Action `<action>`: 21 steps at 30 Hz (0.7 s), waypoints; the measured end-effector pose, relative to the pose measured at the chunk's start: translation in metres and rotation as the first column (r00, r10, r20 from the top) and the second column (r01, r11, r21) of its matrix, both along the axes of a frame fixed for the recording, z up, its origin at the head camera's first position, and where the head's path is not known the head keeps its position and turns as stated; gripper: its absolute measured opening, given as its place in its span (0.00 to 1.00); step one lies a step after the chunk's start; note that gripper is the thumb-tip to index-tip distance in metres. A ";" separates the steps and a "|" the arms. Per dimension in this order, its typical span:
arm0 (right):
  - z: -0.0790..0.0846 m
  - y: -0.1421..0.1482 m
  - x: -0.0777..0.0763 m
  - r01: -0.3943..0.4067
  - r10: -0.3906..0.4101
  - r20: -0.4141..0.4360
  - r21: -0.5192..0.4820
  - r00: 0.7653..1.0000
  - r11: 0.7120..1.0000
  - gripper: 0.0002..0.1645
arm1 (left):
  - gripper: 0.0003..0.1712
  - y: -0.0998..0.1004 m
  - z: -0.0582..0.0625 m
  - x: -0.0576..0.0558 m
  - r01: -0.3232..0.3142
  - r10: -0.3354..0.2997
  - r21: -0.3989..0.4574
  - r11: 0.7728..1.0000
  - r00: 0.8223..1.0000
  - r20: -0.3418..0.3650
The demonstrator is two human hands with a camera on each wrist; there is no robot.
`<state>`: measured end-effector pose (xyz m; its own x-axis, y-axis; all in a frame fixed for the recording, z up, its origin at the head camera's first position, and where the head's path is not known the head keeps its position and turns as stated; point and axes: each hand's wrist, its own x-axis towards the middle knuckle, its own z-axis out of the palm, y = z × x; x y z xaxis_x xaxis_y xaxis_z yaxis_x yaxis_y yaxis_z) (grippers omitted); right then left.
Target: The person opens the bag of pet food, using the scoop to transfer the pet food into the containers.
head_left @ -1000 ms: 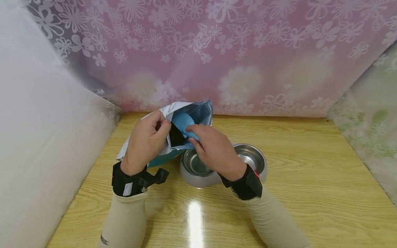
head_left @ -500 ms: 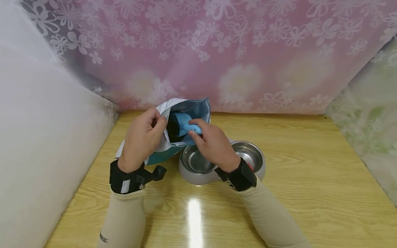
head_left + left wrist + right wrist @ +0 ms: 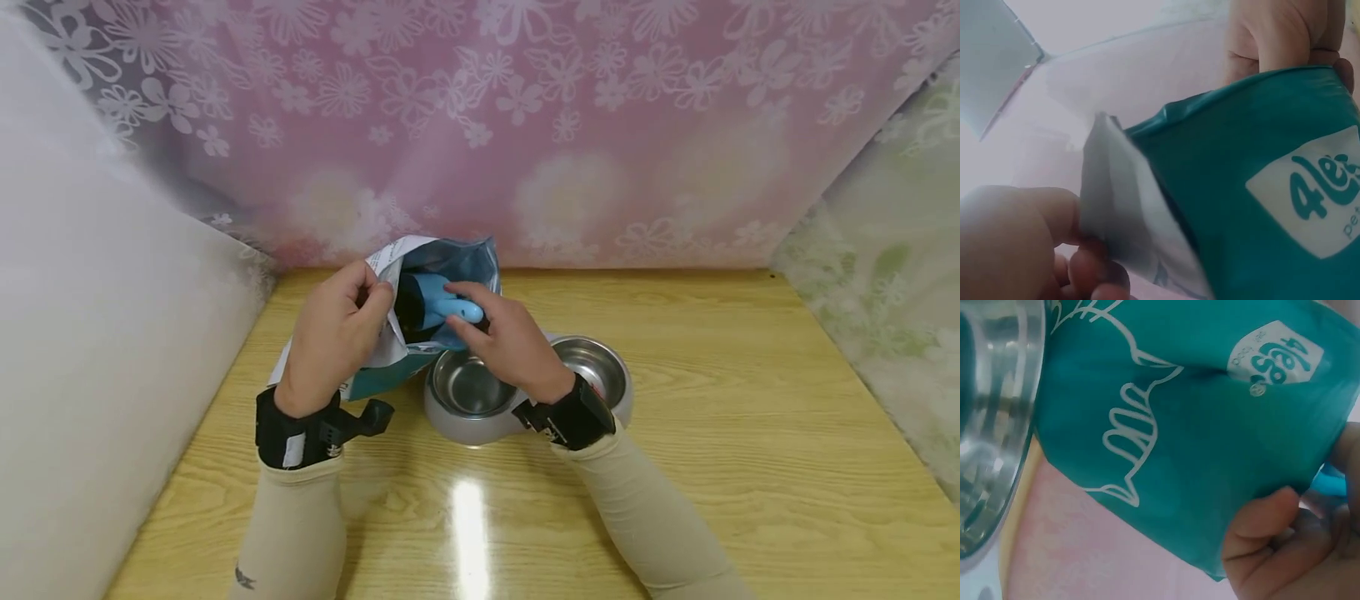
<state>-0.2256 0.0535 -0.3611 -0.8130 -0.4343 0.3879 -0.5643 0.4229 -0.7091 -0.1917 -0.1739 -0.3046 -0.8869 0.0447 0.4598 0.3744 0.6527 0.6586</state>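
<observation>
A teal and white pet food bag [image 3: 382, 377] stands tilted at the left of the table, its mouth spread toward the right. My left hand [image 3: 333, 337] pinches the bag's white left edge between thumb and fingers, as the left wrist view confirms. Inside the mouth is a light blue scoop [image 3: 431, 293], with dark contents beside it. The fingers and thumb of my right hand [image 3: 513, 346] hold the scoop by its handle. In the right wrist view, a bit of the blue scoop [image 3: 1330, 481] shows behind that hand. How full the scoop is cannot be seen.
A grey double pet bowl [image 3: 480, 431] with two steel basins sits just right of the bag, partly under my right forearm. Behind the wooden table [image 3: 750, 433] hangs a pink flowered cloth [image 3: 562, 125]. A white wall [image 3: 97, 317] borders the left side.
The scoop has turned in the bag, so its handle now shows more plainly and its head lies toward the left. My left hand keeps its pinch on the bag edge.
</observation>
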 end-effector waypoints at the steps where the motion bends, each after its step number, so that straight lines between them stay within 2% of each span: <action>1: 0.001 0.000 0.000 0.002 -0.002 0.001 0.012 1.000 1.000 0.23 | 0.15 0.000 0.000 0.000 0.000 0.000 0.001 1.000 1.000 -0.002; 5: 0.003 0.000 0.004 0.034 -0.032 -0.024 0.081 0.999 0.996 0.22 | 0.14 -0.001 0.001 0.000 0.012 -0.012 0.008 1.000 1.000 0.002; 8: 0.003 -0.002 0.007 0.049 -0.047 -0.028 0.088 0.999 0.995 0.23 | 0.15 -0.001 0.001 0.001 0.020 -0.020 0.015 1.000 1.000 0.019; 16: 0.002 -0.007 0.008 0.077 -0.077 0.027 0.007 0.997 0.997 0.23 | 0.16 -0.006 0.002 0.002 0.034 -0.034 0.022 0.999 0.999 0.013; 21: 0.000 -0.008 0.004 0.123 -0.113 0.113 -0.081 0.987 0.989 0.23 | 0.16 -0.009 0.003 0.001 0.051 -0.051 0.015 0.999 0.999 -0.006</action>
